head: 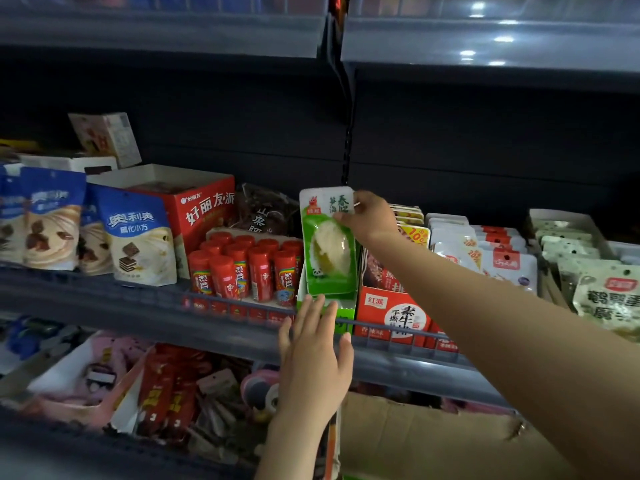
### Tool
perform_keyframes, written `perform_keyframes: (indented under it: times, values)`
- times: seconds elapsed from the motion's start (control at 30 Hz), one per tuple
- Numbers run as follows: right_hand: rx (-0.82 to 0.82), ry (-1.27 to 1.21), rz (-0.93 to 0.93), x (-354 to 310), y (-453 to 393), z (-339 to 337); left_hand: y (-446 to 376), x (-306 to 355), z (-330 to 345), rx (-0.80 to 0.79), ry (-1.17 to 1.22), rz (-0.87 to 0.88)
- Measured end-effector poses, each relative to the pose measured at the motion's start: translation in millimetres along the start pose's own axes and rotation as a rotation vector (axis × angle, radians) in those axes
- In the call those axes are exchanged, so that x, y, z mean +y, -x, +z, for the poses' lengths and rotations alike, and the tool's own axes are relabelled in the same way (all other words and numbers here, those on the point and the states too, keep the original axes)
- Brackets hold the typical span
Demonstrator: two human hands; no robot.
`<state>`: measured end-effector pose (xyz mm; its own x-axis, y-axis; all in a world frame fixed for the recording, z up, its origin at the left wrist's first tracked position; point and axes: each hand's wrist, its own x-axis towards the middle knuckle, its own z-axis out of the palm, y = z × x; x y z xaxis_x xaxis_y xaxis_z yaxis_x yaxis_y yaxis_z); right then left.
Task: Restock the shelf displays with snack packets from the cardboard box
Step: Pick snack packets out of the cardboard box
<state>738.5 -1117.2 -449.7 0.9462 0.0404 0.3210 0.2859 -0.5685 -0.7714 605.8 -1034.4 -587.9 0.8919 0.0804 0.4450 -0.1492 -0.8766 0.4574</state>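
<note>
This is a shop with dark gray metal shelves (149,303) and a dark back wall. The light is dim. A higher shelf edge (485,43) runs across the top, with bright spots of light shining on it.

The middle shelf is full of snacks. On the far left stand blue and white bags (138,237). Next to them is a big red box (204,216) with white writing. In front of it stand red tubes (242,268) packed close together. To the right is a red and white display box (391,306), then rows of white packets (485,251), then pale green packets (602,296) on the far right.

The right hand (372,216) pinches the top right corner of a green and white snack packet (329,240). The packet stands up tall, with its long side going up and down. Its white top points up and its green bottom points down. The front faces us. Its bottom sits in a small green and white display box (332,310), between the red tubes and the red and white box.

The left hand (318,355) is open with straight fingers. Its fingertips touch the front of the small green box. It holds nothing.

Down below, a lower shelf holds more red packets (169,389). A brown cardboard box (415,431) is near us at the bottom right.
</note>
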Motion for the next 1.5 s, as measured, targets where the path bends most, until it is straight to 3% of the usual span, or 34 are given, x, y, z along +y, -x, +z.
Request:
perform_keyframes:
  times: [0.17, 0.27, 0.77, 1.0, 1.23, 1.5]
  values:
    - [-0.008, 0.310, 0.001, 11.0, 0.6, 1.1, 0.2, 1.6, -3.3, -0.024, -0.004, -0.013]
    - [0.012, 0.376, 0.012, 13.5, -0.3, -1.2, -0.2, 3.6, -7.0, -0.047, -0.018, -0.018]
    - [0.048, 0.146, 0.040, 24.0, 3.1, -2.2, 1.0, 4.9, -12.0, -0.079, -0.029, -0.024]
    - [0.079, -0.106, 0.043, 29.3, 43.0, -22.9, 3.2, 5.8, -11.0, -0.110, -0.008, -0.012]
    - [0.102, -0.207, 0.019, 61.2, 132.6, -57.3, 12.9, 29.8, -10.1, 0.085, 0.236, 0.106]
    - [0.144, -0.166, 0.212, 140.2, 209.4, -69.8, 33.4, 71.5, 19.2, -0.177, 0.484, 0.095]
